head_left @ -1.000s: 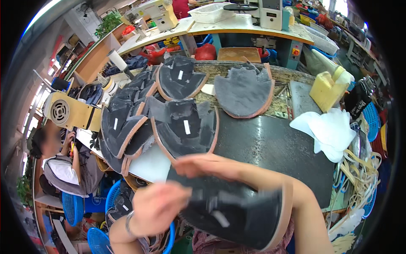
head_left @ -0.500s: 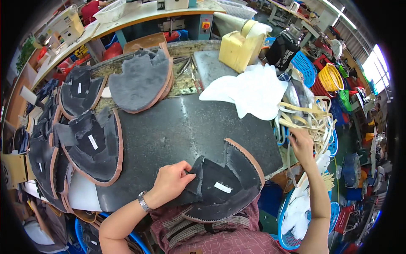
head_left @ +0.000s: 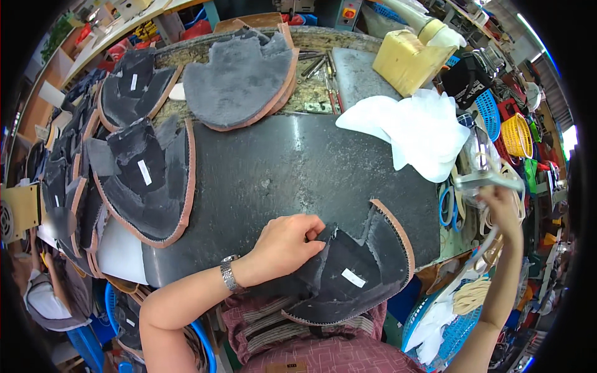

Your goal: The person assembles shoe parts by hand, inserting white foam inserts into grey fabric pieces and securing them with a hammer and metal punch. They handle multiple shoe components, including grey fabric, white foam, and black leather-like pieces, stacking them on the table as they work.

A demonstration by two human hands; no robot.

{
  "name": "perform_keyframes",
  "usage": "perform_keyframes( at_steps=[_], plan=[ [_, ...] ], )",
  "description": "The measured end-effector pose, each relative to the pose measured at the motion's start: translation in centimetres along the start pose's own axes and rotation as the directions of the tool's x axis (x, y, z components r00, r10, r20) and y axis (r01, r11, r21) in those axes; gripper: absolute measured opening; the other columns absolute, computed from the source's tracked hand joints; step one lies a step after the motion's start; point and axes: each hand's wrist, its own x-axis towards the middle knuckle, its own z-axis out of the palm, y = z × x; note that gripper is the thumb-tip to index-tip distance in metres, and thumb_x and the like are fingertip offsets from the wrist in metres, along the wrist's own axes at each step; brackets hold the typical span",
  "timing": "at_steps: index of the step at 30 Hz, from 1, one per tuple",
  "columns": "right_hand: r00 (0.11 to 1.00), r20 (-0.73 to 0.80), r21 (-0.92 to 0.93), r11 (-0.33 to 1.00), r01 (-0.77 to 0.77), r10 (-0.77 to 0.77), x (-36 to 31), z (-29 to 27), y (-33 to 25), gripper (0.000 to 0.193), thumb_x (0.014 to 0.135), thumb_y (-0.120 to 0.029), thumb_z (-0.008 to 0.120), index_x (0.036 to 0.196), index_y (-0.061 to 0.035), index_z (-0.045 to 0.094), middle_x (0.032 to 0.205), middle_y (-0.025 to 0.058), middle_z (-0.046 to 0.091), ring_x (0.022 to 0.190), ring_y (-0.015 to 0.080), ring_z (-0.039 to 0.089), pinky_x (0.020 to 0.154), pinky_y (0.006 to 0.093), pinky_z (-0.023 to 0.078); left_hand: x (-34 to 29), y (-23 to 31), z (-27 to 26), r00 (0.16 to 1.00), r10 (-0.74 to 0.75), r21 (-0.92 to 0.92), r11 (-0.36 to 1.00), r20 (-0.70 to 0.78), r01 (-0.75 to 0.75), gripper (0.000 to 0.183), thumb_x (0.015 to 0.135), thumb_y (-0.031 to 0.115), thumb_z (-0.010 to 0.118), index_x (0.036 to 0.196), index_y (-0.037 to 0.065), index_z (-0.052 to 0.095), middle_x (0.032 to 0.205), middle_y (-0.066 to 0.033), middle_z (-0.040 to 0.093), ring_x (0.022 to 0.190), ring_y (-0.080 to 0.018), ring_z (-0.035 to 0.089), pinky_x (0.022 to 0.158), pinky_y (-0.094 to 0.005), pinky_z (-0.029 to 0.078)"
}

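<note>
The dark piece [head_left: 348, 298] lies across the mat's [head_left: 249, 168] near edge, partly over the lap. The left hand [head_left: 283, 245] is loosely curled at its flap, thumb and forefinger slightly parted — whether they grip it I can't tell. Over at the strips [head_left: 517, 177], the right hand's [head_left: 500, 204] fingers are bent by a blurred pale band [head_left: 488, 179], their hold unclear. Looks like a fetching step — next calls for drawing a strip clear without tangling.

From afar, I make out a black piece [head_left: 339, 297] with pinkish-brown edging [head_left: 402, 239] and a white label [head_left: 353, 277], a speckled black worktop [head_left: 261, 180], white sheets [head_left: 420, 133], a yellow basket [head_left: 517, 137], and maroon clothing [head_left: 351, 351] with paler angular lines.
</note>
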Motion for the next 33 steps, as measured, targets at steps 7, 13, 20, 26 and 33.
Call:
perform_keyframes(
  at_steps=[7,13,20,26,33],
  plan=[
    [0.795,-0.052,0.518,0.664,0.539,-0.605,1.2,-13.1,0.0,0.057,0.087,-0.039,0.058,0.130,-0.0061,0.044,0.134,0.0126,0.042,0.126,0.0260,0.040,0.114,0.0463,0.016,1.2,-0.1,0.1,0.988,0.155,-0.007,0.988,-0.004,-0.155,0.033,0.073,0.009,0.068,0.104,0.004,0.059,0.078,-0.0050,0.058,0.065,-0.0155,0.055,0.062,-0.0297,0.046],
    [0.798,0.083,0.800,0.517,0.304,-0.597,-2.0,-5.4,-9.5,0.043,0.089,-0.030,0.054,0.116,0.0019,0.046,0.089,0.0080,0.056,0.079,0.0132,0.058,0.076,0.0302,0.047,1.7,0.9,-1.3,0.984,0.033,-0.086,0.996,0.176,-0.018,0.032,0.073,0.007,0.068,0.103,0.005,0.058,0.083,-0.0057,0.056,0.071,-0.0165,0.056,0.065,-0.0301,0.047],
    [0.627,0.379,0.287,0.731,0.619,-0.680,-3.8,15.7,-14.5,0.021,0.085,-0.024,0.063,0.096,-0.0069,0.059,0.071,0.0068,0.059,0.057,0.0259,0.059,0.048,0.0335,0.047,2.0,0.7,-1.0,0.961,0.271,0.227,0.934,0.054,-0.276,0.028,0.072,0.008,0.065,0.099,0.006,0.057,0.091,-0.0098,0.057,0.082,-0.0275,0.060,0.071,-0.0371,0.048],
    [0.564,0.544,-0.072,0.635,0.769,-0.622,-4.3,16.4,-14.9,0.024,0.074,-0.018,0.064,0.087,-0.0069,0.048,0.064,0.0052,0.048,0.053,0.0218,0.057,0.042,0.0343,0.045,5.5,0.7,-3.0,0.920,0.190,0.261,0.922,0.342,-0.287,0.015,0.075,0.012,0.062,0.089,0.006,0.062,0.085,-0.0090,0.059,0.080,-0.0283,0.059,0.070,-0.0393,0.048],
    [0.517,0.566,0.045,0.650,0.759,-0.643,-2.5,15.8,-15.7,0.036,0.061,-0.015,0.064,0.092,-0.0049,0.048,0.065,0.0044,0.045,0.053,0.0197,0.056,0.041,0.0326,0.045,5.8,-0.2,-3.0,0.853,0.402,0.315,0.805,0.333,-0.502,0.009,0.073,0.010,0.063,0.080,0.006,0.059,0.079,-0.0052,0.056,0.078,-0.0236,0.057,0.062,-0.0348,0.049]
  ],
)
